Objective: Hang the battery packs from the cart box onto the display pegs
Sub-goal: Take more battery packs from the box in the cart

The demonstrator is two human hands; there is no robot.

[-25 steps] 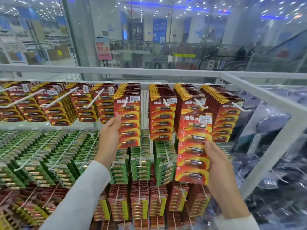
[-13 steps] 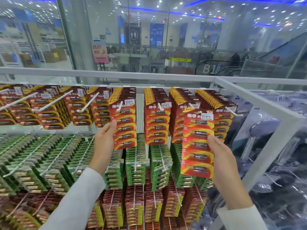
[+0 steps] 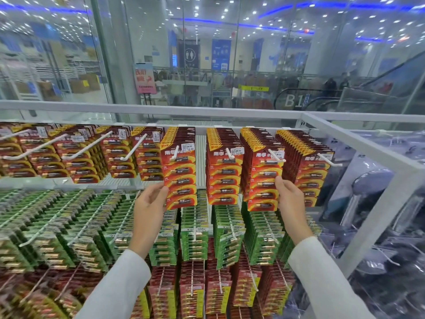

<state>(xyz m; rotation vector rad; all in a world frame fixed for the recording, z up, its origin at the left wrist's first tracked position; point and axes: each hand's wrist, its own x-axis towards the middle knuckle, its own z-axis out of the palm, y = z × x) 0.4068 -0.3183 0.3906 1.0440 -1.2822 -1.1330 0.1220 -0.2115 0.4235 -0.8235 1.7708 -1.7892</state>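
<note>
The top row of the display holds red and yellow battery packs on white pegs. My left hand [image 3: 149,203] pinches the lower left edge of the front pack [image 3: 181,178], which hangs on a peg [image 3: 174,154]. Two pegs to the right, my right hand [image 3: 289,199] pinches the right edge of another red pack [image 3: 264,173]. That pack sits at the front of its stack, and the white peg's tip [image 3: 277,156] shows in front of its top. The cart box is out of view.
Green battery packs [image 3: 195,236] fill the row below, with red and yellow packs [image 3: 190,293] under those. A white frame bar [image 3: 368,146] runs along the right side, beside shower heads in clear packaging [image 3: 368,192]. Behind the rack is a glass wall.
My right hand has lifted its red pack up and back to the peg, level with the top row. My left hand stays on the edge of its hanging pack.
</note>
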